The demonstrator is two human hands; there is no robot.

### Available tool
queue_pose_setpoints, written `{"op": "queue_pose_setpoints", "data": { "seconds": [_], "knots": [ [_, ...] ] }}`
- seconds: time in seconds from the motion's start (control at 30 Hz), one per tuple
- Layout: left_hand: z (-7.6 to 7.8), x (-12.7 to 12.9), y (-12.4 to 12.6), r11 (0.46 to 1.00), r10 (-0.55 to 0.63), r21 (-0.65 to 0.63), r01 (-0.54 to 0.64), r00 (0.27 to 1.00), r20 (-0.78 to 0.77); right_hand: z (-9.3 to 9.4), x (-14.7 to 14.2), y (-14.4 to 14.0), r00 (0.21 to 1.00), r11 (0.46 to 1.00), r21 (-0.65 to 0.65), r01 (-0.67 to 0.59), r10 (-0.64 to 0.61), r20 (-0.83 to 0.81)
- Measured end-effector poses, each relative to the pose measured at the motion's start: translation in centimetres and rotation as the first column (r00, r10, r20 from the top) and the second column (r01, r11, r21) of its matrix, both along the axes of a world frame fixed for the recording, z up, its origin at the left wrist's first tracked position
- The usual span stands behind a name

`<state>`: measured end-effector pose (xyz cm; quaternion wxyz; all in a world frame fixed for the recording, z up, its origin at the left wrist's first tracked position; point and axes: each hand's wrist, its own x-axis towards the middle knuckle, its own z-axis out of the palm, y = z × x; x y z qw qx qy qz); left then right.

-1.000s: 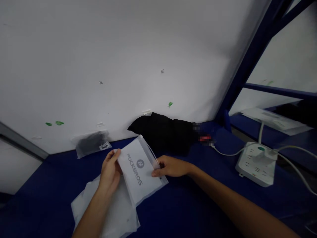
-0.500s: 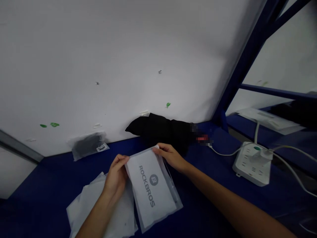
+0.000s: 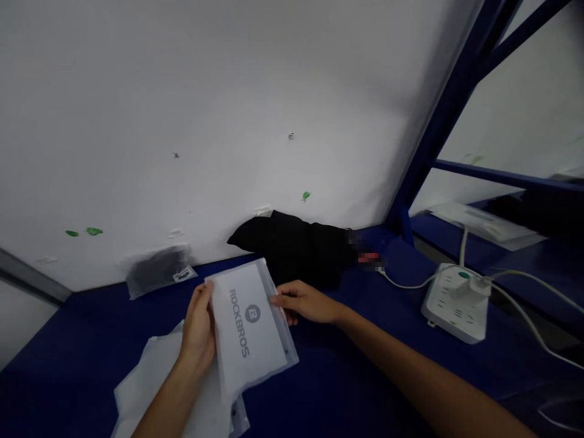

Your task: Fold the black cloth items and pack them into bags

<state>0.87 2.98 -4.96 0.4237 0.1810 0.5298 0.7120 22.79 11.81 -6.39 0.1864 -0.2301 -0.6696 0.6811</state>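
Between my hands is a flat, frosted zip bag (image 3: pixel 241 371) printed with ROCKBROS and a round grey logo. My left hand (image 3: pixel 199 325) grips its upper left edge, thumb on the front face. On its right edge, my right hand (image 3: pixel 305 302) pinches the plastic between thumb and fingers. The bag is tilted, with the zip slider at its upper right corner. Beneath my left forearm lies a pile of similar pale bags (image 3: pixel 150 371), partly hidden by the arm and the held bag.
Against the wall lie a clear bag with dark contents (image 3: pixel 157 271) and a black cloth bundle (image 3: pixel 292 243). At right, a white power strip (image 3: pixel 456 304) trails cables over the blue tabletop (image 3: pixel 365 377). A blue metal frame (image 3: pixel 438 134) rises behind it.
The zip bag has shifted left and slightly up. My right hand has slid from its top corner down to the right edge, while my left hand has moved left with it.
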Motion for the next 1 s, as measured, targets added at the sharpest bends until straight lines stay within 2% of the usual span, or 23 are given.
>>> {"op": "queue_pose_setpoints", "data": {
  "seconds": [0.07, 0.17, 0.2, 0.27, 0.37, 0.47, 0.6, 0.63, 0.67, 0.73, 0.77, 0.83, 0.9, 0.97, 1.0],
  "knots": [
    [-0.2, 0.2, 0.0, 0.991, -0.129, -0.036, 0.129, 0.992, -0.010, 0.1, -0.1, 0.1, 0.986, 0.989, 0.000, 0.149, -0.148, -0.075],
    [-0.9, 0.7, -0.1, 0.953, -0.290, -0.103, 0.284, 0.956, -0.054, 0.3, -0.1, 0.5, 0.915, 0.928, -0.022, 0.373, -0.371, -0.158],
    [-1.1, 0.8, -0.1, 0.948, -0.311, -0.100, 0.302, 0.947, -0.082, 0.3, 0.0, 0.6, 0.899, 0.914, -0.031, 0.405, -0.404, -0.167],
    [-1.3, 0.8, -0.1, 0.955, -0.298, -0.060, 0.292, 0.942, -0.152, 0.2, 0.2, 0.7, 0.921, 0.933, -0.044, 0.358, -0.360, -0.147],
    [-1.0, 0.7, -0.1, 0.981, -0.184, 0.025, 0.194, 0.958, -0.220, 0.0, 0.2, 0.4, 0.995, 0.995, -0.037, 0.093, -0.095, -0.039],
    [0.0, 0.1, -0.2, 0.996, -0.049, 0.064, 0.065, 0.974, -0.221, -0.2, -0.2, -0.3, 0.995, 0.997, -0.021, -0.080, 0.081, 0.052],
    [2.6, -2.5, -0.6, 0.996, 0.006, 0.083, 0.016, 0.966, -0.258, -0.2, -1.4, -2.0, 0.999, 1.000, -0.028, -0.001, 0.002, 0.036],
    [3.4, -3.5, -0.8, 0.994, 0.013, 0.107, 0.022, 0.950, -0.311, -0.2, -1.7, -2.6, 0.999, 0.999, -0.036, 0.020, -0.019, 0.030],
    [4.1, -4.7, -1.0, 0.979, 0.094, 0.203, -0.023, 0.933, -0.348, -0.2, -2.0, -3.2, 0.999, 0.999, -0.044, 0.018, -0.016, 0.033],
    [5.1, -6.9, -1.2, 0.904, 0.359, 0.368, -0.219, 0.855, -0.374, 0.0, -2.4, -4.4, 0.992, 0.996, -0.045, -0.074, 0.079, 0.100],
    [5.3, -7.8, -1.3, 0.878, 0.433, 0.388, -0.280, 0.810, -0.396, 0.2, -2.5, -5.0, 0.976, 0.990, -0.022, -0.139, 0.141, 0.164],
    [4.9, -8.9, -1.1, 0.874, 0.471, 0.356, -0.330, 0.755, -0.456, 0.6, -2.5, -5.8, 0.929, 0.965, 0.087, -0.247, 0.210, 0.305],
    [3.6, -8.7, -0.6, 0.930, 0.362, 0.268, -0.251, 0.753, -0.550, 1.0, -2.4, -6.3, 0.903, 0.913, 0.264, -0.311, 0.197, 0.382],
    [2.0, -7.3, -0.2, 0.994, 0.100, 0.098, -0.044, 0.703, -0.704, 1.2, -2.3, -6.4, 0.903, 0.841, 0.411, -0.351, 0.187, 0.388],
    [1.2, -6.4, -0.1, 0.999, -0.008, 0.026, 0.041, 0.666, -0.746, 1.3, -2.3, -6.4, 0.900, 0.809, 0.455, -0.372, 0.194, 0.390]
  ]
}}
